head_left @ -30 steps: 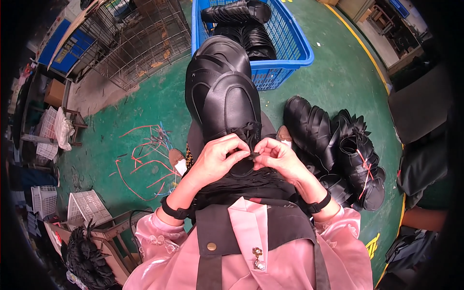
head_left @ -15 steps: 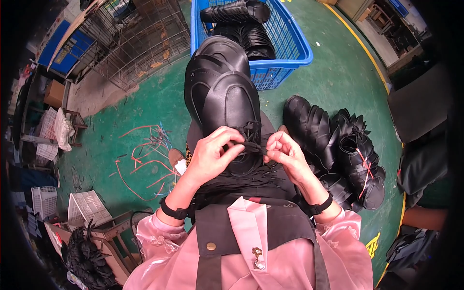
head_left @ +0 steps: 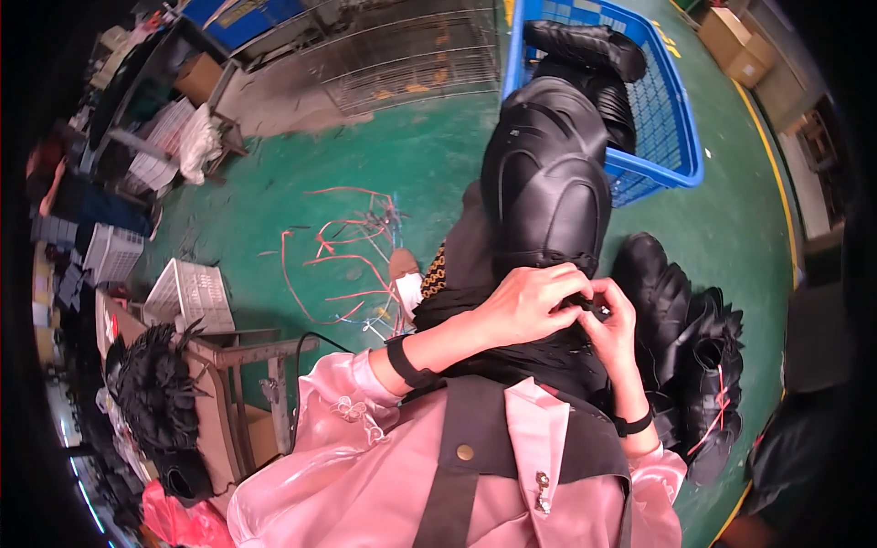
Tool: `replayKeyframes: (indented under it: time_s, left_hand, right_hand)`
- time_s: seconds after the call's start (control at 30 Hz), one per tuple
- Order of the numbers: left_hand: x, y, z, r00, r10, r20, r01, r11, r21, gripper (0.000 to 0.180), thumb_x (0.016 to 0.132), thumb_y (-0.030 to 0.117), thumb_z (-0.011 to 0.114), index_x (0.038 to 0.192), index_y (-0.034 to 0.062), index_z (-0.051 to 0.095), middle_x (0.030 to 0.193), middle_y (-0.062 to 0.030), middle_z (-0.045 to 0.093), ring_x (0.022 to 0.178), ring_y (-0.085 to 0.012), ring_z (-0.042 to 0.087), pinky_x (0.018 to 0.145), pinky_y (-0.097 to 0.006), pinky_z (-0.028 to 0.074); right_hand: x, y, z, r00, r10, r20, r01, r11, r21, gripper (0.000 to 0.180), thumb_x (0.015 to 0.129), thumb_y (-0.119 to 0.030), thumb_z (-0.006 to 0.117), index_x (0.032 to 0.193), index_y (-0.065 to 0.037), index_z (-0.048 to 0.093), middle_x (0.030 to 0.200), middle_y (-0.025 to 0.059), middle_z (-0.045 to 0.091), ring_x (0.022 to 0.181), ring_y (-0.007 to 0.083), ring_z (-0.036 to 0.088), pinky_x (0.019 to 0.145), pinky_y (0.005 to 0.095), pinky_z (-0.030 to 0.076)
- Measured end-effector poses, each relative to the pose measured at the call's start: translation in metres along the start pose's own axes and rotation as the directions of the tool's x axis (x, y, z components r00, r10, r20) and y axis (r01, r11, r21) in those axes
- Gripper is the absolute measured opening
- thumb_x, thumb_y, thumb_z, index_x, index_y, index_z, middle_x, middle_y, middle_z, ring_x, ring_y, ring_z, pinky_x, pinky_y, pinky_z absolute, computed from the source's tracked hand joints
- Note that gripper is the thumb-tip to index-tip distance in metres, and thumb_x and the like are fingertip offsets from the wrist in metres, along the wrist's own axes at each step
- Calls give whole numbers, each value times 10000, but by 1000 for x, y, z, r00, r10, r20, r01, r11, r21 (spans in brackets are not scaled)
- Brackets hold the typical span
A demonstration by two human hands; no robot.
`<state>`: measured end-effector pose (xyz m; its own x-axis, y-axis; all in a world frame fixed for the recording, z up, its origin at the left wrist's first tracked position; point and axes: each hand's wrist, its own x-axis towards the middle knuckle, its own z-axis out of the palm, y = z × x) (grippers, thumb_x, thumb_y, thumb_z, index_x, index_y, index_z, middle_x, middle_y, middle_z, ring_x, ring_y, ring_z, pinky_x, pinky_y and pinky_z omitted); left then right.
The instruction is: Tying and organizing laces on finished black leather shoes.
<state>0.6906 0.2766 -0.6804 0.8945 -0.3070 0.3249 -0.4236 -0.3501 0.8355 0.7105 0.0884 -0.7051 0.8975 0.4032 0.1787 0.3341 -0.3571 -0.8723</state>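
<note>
A black boot is propped on the lap, toe pointing up toward 12 o'clock, with the crate of more boots just beyond it at 1 o'clock. Both hands are bunched at the boot's collar. The left hand is curled over the top edge, fingers closed, and the right hand sits right against it at its 3 o'clock, fingertips pinched on something small and dark at the collar, maybe a lace end or a tab; too tiny to be sure. So it looks like the fastening or threading step at the opening is being worked, somewhere mid-way rather than finished.

For the next move, a steady pinch would be needed on that little piece while the collar is kept from slipping off the lap, probably with the left hand as the anchor.

A pile of boots is lying on the green floor at 4 o'clock, and red cords are scattered at 9 o'clock.
</note>
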Motion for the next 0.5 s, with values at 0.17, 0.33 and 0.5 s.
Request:
replayKeyframes:
  time_s: [0.17,0.33,0.5]
  left_hand:
    - [-8,-6,-8,991,-25,-130,21,999,-34,162,765,7,665,918,35,616,828,-50,579,572,-120,566,507,-262,441]
    - [-15,-8,-18,988,-125,-89,119,990,-76,130,791,-10,659,909,31,624,846,-45,584,677,-89,571,557,-234,455]
    - [-19,0,-32,998,-58,-20,59,859,508,642,639,107,801,1236,114,564,1100,-118,510,942,-289,567,773,-379,500]
  right_hand:
    - [7,-1,3,996,-87,-10,86,993,-79,158,730,-4,710,824,-3,583,752,74,597,655,170,582,609,274,469]
    - [4,-1,8,993,-41,-115,30,995,-99,103,788,-47,694,832,-25,604,741,73,591,635,172,589,594,284,475]
    - [7,2,19,992,94,-88,-69,966,249,125,825,-79,692,906,-14,622,793,57,607,706,121,605,619,251,484]
